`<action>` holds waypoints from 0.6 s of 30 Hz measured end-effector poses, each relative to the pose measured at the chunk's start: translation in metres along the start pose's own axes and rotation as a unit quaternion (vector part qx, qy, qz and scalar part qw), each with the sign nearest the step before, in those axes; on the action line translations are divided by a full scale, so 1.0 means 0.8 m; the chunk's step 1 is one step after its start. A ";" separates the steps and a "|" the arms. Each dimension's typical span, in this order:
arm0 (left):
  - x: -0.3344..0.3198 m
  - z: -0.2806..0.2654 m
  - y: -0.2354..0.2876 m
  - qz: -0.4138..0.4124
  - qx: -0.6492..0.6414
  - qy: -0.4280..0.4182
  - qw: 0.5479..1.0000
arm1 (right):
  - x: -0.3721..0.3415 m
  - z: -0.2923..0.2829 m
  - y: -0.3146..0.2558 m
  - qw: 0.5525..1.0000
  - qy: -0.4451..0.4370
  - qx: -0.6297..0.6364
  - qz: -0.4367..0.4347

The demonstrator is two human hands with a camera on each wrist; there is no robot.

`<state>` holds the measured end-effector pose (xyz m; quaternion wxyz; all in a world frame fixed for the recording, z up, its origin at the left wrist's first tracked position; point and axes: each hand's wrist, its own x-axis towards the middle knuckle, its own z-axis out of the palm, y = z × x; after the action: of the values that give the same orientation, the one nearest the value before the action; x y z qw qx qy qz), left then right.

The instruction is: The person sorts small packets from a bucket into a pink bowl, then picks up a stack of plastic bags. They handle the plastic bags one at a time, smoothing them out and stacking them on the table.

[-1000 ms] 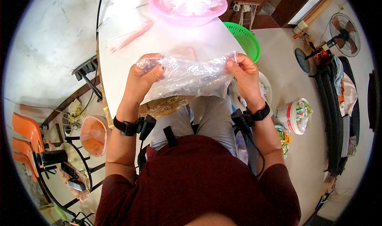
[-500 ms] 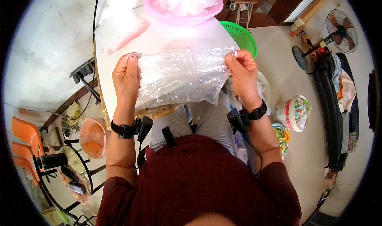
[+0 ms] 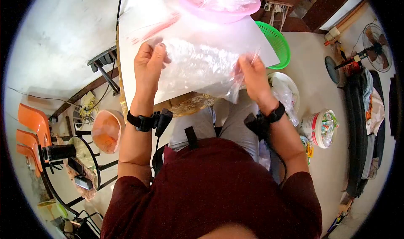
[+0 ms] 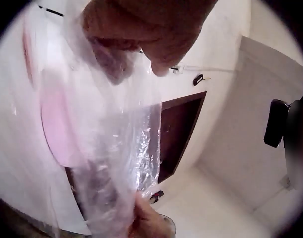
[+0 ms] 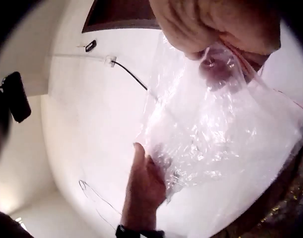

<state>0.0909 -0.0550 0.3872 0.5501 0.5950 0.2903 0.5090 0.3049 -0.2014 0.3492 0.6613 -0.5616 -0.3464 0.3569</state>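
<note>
Both hands hold a clear plastic bag [image 3: 198,66] stretched between them over the near end of the white table. The left hand [image 3: 148,66] pinches its left end between thumb and fingers. At the opposite end, the right hand [image 3: 254,79] pinches the film, which is gathered and creased there. A thin reddish strand [image 5: 240,55] runs beside the right-hand fingers in the right wrist view. Through the film in that view, a right fingertip [image 5: 216,72] shows. The bag's lower edge hangs toward the lap, with a loose corner [image 3: 232,95] below the right hand.
On the white table [image 3: 168,30] lie reddish strands [image 3: 158,27], with a pink basin [image 3: 219,14] of clear plastic behind. A green basket [image 3: 275,45] stands beyond the table's right edge. Rightward on the floor is a white bucket [image 3: 313,127] of wrappers; an orange-toned tub [image 3: 107,131] stands left.
The left hand first drew outward, spreading the crumpled bag flat. Since then the hands have come closer together, and the bag's right end has bunched at the right hand. The head view has shifted slightly.
</note>
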 end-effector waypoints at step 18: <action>0.016 -0.058 -0.101 -0.018 0.420 0.003 0.907 | 0.060 0.026 0.053 0.958 0.035 -0.285 0.004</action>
<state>0.0697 -0.0083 0.3083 0.2575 0.7644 0.4893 0.3317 0.3076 -0.1450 0.3127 0.4840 -0.7403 -0.4080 0.2262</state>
